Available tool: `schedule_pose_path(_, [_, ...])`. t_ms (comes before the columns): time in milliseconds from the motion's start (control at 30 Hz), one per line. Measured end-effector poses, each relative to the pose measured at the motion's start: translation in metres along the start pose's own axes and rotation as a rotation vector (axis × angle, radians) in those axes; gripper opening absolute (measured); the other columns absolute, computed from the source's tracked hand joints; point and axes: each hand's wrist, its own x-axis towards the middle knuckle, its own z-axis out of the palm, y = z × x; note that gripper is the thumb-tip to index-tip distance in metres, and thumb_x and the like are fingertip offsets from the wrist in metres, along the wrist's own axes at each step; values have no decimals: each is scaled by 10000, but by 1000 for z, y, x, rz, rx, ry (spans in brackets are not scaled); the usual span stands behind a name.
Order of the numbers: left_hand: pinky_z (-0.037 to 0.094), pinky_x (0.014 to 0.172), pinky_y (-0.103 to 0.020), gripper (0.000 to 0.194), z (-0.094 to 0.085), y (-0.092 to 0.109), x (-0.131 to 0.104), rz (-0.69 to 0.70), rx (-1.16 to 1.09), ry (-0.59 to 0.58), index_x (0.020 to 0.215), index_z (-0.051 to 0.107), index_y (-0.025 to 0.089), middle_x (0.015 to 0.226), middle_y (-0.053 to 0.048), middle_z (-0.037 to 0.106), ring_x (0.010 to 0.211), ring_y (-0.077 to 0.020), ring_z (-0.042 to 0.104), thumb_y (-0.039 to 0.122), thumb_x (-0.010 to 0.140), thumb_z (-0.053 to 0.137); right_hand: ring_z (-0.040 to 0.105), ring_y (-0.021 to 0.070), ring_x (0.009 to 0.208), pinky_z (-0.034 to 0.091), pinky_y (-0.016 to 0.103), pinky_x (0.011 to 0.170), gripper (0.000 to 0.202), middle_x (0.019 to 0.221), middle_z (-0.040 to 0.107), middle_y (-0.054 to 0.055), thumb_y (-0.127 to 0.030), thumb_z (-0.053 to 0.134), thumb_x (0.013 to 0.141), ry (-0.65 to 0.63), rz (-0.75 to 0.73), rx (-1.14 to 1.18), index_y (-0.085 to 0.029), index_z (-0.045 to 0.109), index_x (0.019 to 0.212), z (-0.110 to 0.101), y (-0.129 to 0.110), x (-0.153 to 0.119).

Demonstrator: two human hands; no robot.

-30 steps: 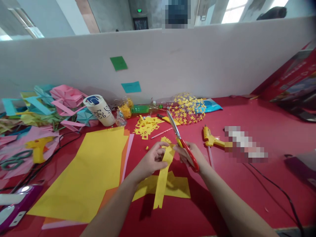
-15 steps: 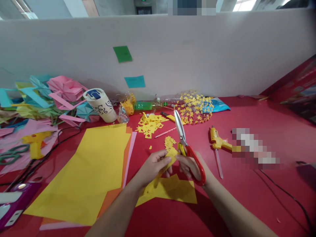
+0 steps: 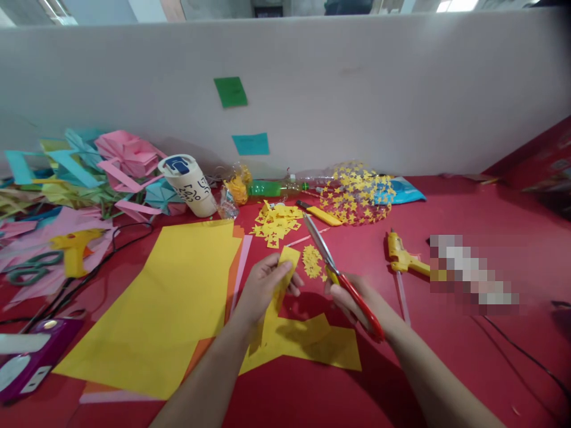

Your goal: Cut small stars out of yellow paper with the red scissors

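A folded strip of yellow paper [image 3: 289, 257] is pinched in my left hand [image 3: 263, 285], its long end hanging down toward the table. In my right hand [image 3: 357, 297] are scissors [image 3: 328, 252] with red and yellow handles, their blades closed together and pointing up and away. Between the hands, a little farther off, lies a small heap of yellow paper stars [image 3: 312, 261]. Below my hands rests a cut piece of yellow paper [image 3: 334, 345]. Behind the stars is a pile of yellow scraps [image 3: 276, 223] with star-shaped holes.
Yellow sheets [image 3: 191, 285] cover orange and pink ones at left. Glue guns [image 3: 401, 255] lie on both sides. A cup [image 3: 190, 187], a green bottle [image 3: 265, 189], a yellow cutter [image 3: 323, 215] and a star-covered clear form [image 3: 357, 196] stand or lie near the partition [image 3: 357, 101].
My hands have moved apart. My left hand has drawn the paper strip to the left and turned it more upright, while my right hand with the scissors has shifted slightly right.
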Motion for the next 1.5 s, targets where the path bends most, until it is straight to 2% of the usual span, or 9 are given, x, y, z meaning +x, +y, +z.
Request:
schedule_pose_path(100, [469,550,-215,210,-6,4,0,49,-35,73,763,583,166,645,0,692,511,-99,607,338,875,625,388,109,555,310,236,507,466,639,414,-45,-632,559,856,-104,-20,-153,-192,461,738,-4,-1,-2])
schedule_pose_path(233, [507,619,-231,167,-10,7,0,88,-96,141,795,631,159,665,-12,703,586,-117,642,314,851,653,335,115,588,255,241,511,525,655,376,-40,-686,486,874,-200,-30,-290,-193,426,704,-5,-3,-4])
schedule_pose_path(333, [528,680,-262,144,-12,9,0,82,-143,150,851,666,152,728,-30,723,646,-137,667,294,830,668,326,116,590,234,241,507,555,651,367,-39,-718,477,861,-237,-38,-320,-194,415,691,-6,-4,-5])
schedule_pose_path(400, [524,652,-262,135,-13,11,0,68,-148,137,833,664,152,710,-24,714,612,-132,653,286,823,668,343,116,584,241,240,505,565,645,379,-35,-728,460,864,-258,-45,-294,-193,422,689,-5,-4,-5])
schedule_pose_path(667, [483,515,-233,135,-13,16,-3,55,-95,177,766,646,144,578,-1,652,499,-109,577,269,768,698,409,117,569,296,224,497,557,645,408,-26,-716,444,883,-301,-30,-240,-199,402,680,-2,-2,-6])
schedule_pose_path(900, [471,478,-217,152,-13,17,-4,43,-82,200,751,643,134,548,1,645,459,-100,563,276,759,698,386,96,559,315,204,495,497,645,354,-54,-632,558,879,-306,69,-143,-204,379,699,3,1,-6])
schedule_pose_path(1167, [456,455,-210,175,-14,18,-4,44,-59,187,728,636,136,539,0,645,429,-94,552,296,766,697,388,92,514,347,212,480,570,605,374,-51,-743,482,844,-282,141,-97,-197,413,694,8,-13,-9])
schedule_pose_path(1500, [456,456,-217,176,-16,17,-4,45,-43,189,711,633,139,534,-1,643,422,-97,553,295,756,703,370,83,469,332,212,450,682,563,382,-55,-863,453,743,-269,214,-76,-182,471,709,10,-18,-10])
